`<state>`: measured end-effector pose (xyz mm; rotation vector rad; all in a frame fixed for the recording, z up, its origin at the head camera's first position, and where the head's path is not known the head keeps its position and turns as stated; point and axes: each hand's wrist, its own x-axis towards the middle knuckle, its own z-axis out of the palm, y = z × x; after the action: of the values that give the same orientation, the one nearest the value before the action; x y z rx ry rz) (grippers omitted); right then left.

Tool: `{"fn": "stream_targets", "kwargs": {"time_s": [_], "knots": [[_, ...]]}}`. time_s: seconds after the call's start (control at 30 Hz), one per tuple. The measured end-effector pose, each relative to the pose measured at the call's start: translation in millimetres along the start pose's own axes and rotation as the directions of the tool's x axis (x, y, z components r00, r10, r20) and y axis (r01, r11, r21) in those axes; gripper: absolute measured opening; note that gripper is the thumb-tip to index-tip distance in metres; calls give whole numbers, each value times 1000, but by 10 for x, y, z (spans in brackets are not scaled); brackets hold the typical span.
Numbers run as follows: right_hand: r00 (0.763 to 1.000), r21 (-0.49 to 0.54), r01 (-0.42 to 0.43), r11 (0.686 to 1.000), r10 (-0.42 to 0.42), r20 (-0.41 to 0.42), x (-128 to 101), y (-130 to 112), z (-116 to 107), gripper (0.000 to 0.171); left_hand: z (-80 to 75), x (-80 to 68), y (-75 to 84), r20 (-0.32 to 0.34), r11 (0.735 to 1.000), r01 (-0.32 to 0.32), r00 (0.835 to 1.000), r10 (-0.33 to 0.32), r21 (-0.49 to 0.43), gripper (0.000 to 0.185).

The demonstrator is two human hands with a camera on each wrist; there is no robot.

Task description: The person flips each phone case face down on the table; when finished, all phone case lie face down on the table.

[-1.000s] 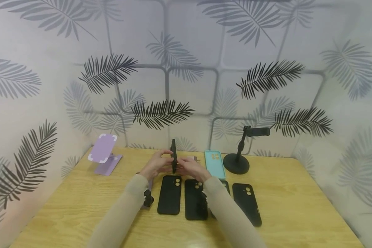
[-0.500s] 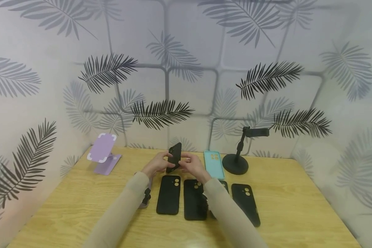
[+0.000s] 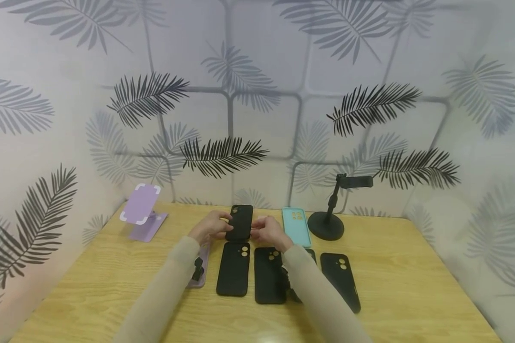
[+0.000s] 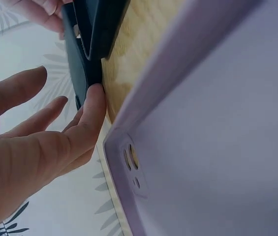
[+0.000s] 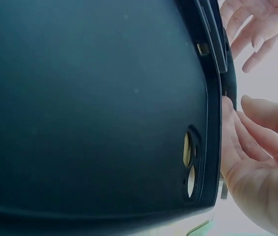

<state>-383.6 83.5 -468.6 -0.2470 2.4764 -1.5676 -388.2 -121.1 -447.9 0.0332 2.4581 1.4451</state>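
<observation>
A black phone case (image 3: 242,224) lies at the back of the row, its camera cut-outs at the upper left. My left hand (image 3: 212,226) is at its left side; in the left wrist view the fingertips touch the edge of this case (image 4: 75,61) while the thumb stands apart. On the other side, my right hand (image 3: 269,232) rests its fingers along the right edge, thumb raised clear in the right wrist view. Just in front lie two more black phone cases, one on the left (image 3: 233,269) and one on the right (image 3: 270,276). A mauve phone case (image 3: 202,259) lies partly under my left wrist.
At the back left stands a purple phone stand (image 3: 142,205). A turquoise phone case (image 3: 296,226) and a black stand (image 3: 327,226) are at the back right. Another black case (image 3: 341,282) lies to the right, with one more partly under my right forearm. A patterned wall borders the table.
The black phone case went from upright and edge-on, turned its face toward me, and came down flat on the table. My hands have moved apart to its two sides.
</observation>
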Motion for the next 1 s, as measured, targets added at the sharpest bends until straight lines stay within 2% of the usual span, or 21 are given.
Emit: {"fn": "stream_targets", "kwargs": {"time_s": [0.2,0.47,0.67,0.83,1.0], "knots": [[999,46,-21,999,20,34,-13,-11,-21,30,-38,-3,-12,11,1000,-8,1000,8,5,48],[997,74,-8,997,2,81,-14,-19,-38,34,-46,8,-17,6,998,22,1000,-22,-54,50],[992,123,-4,992,-12,128,-20,24,-117,38,-34,4,11,-3,999,24,1000,-24,-45,50],[986,205,-19,979,-15,164,-25,65,-232,37,13,-27,73,-67,997,-49,997,46,-58,44],[985,204,1,979,-36,166,-69,65,-383,37,124,-50,162,-134,988,-98,988,82,-120,35]]}}
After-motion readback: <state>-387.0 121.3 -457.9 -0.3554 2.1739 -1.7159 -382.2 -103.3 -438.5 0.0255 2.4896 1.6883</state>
